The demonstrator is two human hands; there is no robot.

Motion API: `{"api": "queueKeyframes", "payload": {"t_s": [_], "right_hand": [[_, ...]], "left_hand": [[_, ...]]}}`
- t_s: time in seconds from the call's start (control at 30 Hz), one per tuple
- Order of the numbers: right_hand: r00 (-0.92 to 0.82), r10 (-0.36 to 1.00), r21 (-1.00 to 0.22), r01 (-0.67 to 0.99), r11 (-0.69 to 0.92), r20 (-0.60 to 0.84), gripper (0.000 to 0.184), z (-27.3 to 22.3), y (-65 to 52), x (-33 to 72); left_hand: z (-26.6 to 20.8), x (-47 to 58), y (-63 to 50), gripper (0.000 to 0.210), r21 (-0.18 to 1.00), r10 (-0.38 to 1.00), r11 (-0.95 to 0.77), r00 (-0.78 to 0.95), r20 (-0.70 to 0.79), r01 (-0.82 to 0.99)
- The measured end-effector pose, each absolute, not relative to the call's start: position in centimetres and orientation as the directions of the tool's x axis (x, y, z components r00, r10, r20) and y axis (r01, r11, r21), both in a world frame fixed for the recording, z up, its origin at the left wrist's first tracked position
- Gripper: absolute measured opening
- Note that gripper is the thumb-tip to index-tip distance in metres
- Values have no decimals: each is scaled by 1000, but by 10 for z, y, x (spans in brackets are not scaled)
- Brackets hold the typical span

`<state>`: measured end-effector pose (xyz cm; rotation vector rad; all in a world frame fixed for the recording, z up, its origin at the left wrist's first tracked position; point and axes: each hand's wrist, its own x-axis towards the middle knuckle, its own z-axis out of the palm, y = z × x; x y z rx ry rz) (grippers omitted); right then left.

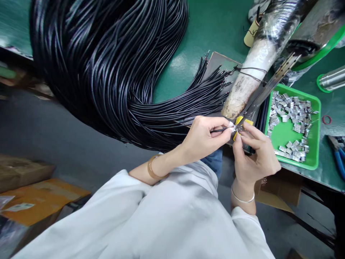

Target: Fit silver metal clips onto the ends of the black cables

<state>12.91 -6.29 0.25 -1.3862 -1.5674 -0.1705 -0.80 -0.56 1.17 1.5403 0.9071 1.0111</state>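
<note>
My left hand (201,138) pinches the end of one thin black cable (219,130) drawn out from a large bundle of black cables (107,72) that drapes over the green table (210,28). My right hand (254,156) holds a small metal clip (238,128) at the cable's tip, beside a yellow-marked fixture (240,121). Both hands meet at the table's edge, fingertips nearly touching.
A green tray (285,133) of several small metal clips sits right of my hands. A wrapped machine arm (258,61) slants down to the fixture. Blue-handled pliers (338,158) lie at the far right. Cardboard boxes (35,194) stand on the floor at left.
</note>
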Motion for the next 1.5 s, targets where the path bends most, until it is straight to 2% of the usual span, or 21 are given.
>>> {"api": "queueKeyframes", "payload": {"t_s": [0.43,0.67,0.83,0.97,1.23,1.37,1.43,1.5], "right_hand": [[75,701,-417,846,331,710,18,-1,-66,137],[52,672,-355,877,324,739,20,0,-64,134],[55,673,-339,892,298,737,18,6,-64,131],[89,661,-367,882,295,745,18,7,-65,128],[35,663,-338,880,335,747,20,-2,-69,136],[42,631,-325,883,339,774,22,-4,-70,136],[97,631,-381,863,332,769,22,-4,-69,134],[169,667,-490,807,329,726,17,-4,-66,132]], "left_hand": [[8,-10,-7,18,985,890,-160,440,117,61],[13,-9,-7,16,892,884,-377,383,266,249],[15,-10,-7,14,837,849,-486,363,384,249],[14,-11,-7,14,820,837,-510,369,404,258],[11,-12,-9,16,856,854,-436,428,297,276],[17,-14,-9,15,921,875,-322,440,201,220],[19,-15,-8,13,965,878,-213,463,121,151],[19,-17,-7,11,991,870,-100,491,47,84]]}}
